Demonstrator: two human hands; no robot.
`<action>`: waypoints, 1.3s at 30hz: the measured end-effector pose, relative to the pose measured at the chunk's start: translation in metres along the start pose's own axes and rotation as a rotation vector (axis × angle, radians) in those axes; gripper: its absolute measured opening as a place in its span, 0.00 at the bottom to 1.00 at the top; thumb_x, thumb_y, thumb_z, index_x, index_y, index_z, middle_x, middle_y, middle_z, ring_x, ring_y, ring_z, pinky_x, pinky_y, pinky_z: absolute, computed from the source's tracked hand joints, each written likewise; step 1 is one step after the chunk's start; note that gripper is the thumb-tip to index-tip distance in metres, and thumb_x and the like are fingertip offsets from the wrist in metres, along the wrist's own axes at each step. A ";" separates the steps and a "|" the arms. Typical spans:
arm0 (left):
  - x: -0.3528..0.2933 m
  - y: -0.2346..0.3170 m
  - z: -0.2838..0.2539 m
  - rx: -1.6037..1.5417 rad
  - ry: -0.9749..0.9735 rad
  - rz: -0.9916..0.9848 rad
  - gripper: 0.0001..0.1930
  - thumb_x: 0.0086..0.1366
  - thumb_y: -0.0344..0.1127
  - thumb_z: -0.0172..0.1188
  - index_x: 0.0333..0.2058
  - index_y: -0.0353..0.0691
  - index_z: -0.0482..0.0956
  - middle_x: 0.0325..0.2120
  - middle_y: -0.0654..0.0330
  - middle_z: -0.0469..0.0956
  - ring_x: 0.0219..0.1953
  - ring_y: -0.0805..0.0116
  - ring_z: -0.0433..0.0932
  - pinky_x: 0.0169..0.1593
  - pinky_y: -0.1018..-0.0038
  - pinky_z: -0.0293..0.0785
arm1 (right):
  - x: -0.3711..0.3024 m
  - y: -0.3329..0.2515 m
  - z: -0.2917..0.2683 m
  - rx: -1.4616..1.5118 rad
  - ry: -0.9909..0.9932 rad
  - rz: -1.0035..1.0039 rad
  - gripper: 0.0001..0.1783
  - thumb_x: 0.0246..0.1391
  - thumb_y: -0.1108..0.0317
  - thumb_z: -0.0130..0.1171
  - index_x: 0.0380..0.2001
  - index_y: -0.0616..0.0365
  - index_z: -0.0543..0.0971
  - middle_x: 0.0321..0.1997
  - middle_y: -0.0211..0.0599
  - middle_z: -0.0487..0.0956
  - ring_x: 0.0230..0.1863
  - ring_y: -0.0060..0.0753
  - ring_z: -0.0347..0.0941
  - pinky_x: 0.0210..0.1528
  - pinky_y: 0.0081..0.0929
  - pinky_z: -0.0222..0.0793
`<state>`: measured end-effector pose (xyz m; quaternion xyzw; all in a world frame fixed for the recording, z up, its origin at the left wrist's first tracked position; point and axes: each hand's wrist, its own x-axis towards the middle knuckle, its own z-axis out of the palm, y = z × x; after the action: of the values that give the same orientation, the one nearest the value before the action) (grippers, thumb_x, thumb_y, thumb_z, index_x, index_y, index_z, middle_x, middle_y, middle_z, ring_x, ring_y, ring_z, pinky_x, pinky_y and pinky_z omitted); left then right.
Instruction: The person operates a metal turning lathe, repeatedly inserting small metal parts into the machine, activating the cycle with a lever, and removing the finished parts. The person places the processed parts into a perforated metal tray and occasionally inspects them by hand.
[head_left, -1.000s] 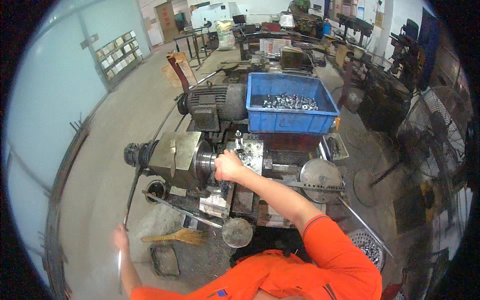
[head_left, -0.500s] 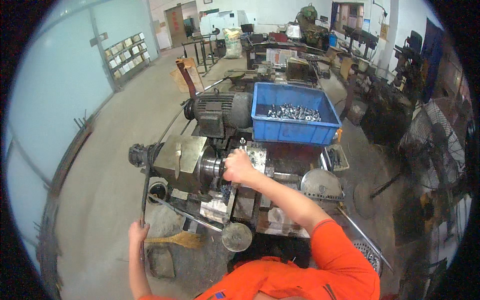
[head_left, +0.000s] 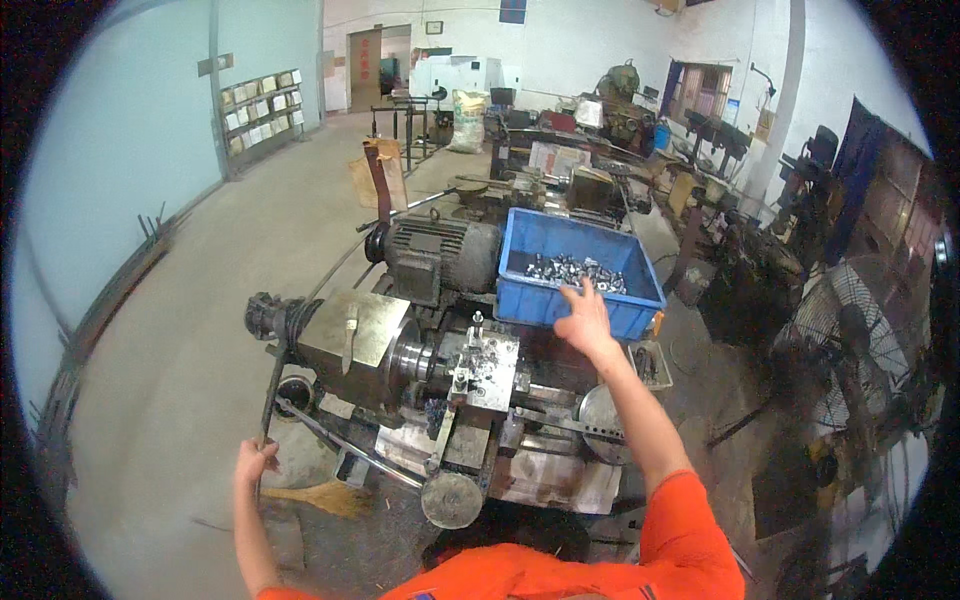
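Many metal parts (head_left: 562, 268) lie in a blue bin (head_left: 528, 299) near right-hand fingers (head_left: 573, 296).

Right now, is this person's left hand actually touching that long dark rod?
Touching. The head view shows the left hand wrapped around the long dark rod, which runs straight into its grip.

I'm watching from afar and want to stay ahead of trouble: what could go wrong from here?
The bare right hand is at the blue bin; any sharp edges on the small metal parts might nick it.

The right forearm crosses above the round metal disc and could knock it.

The brush lies loose on the machine's metal cover; vibration might shake it off.
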<state>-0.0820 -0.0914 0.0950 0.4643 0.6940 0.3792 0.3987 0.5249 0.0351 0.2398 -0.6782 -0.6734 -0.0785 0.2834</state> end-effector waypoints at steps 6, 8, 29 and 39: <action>-0.010 0.003 0.002 -0.082 0.047 0.041 0.10 0.51 0.32 0.58 0.26 0.29 0.73 0.15 0.55 0.73 0.15 0.68 0.73 0.20 0.73 0.73 | -0.067 0.044 0.011 0.152 -0.057 -0.030 0.25 0.27 0.66 0.57 0.38 0.55 0.77 0.52 0.52 0.67 0.47 0.47 0.70 0.49 0.32 0.66; -0.012 -0.006 -0.006 -0.057 0.068 0.024 0.09 0.51 0.32 0.58 0.25 0.30 0.73 0.15 0.55 0.72 0.15 0.69 0.73 0.19 0.73 0.73 | -0.094 0.068 0.000 0.365 -0.040 0.049 0.22 0.28 0.68 0.56 0.35 0.55 0.79 0.48 0.47 0.71 0.44 0.41 0.72 0.46 0.27 0.67; -0.012 0.004 0.000 0.544 0.269 0.007 0.11 0.45 0.35 0.54 0.23 0.32 0.75 0.17 0.47 0.74 0.21 0.56 0.76 0.29 0.64 0.72 | -0.349 0.281 -0.028 0.557 0.288 1.045 0.08 0.36 0.72 0.52 0.18 0.67 0.76 0.16 0.46 0.73 0.12 0.35 0.69 0.16 0.30 0.64; -0.002 -0.008 0.000 0.834 0.333 0.037 0.14 0.46 0.39 0.53 0.29 0.36 0.75 0.31 0.46 0.74 0.38 0.48 0.73 0.41 0.58 0.69 | -0.337 0.238 -0.043 -0.185 0.042 0.792 0.18 0.30 0.62 0.55 0.25 0.64 0.78 0.31 0.56 0.75 0.36 0.56 0.71 0.40 0.42 0.66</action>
<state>-0.0846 -0.0955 0.0880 0.5303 0.8339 0.1435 0.0532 0.7377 -0.2626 0.0451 -0.9060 -0.3443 -0.0371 0.2432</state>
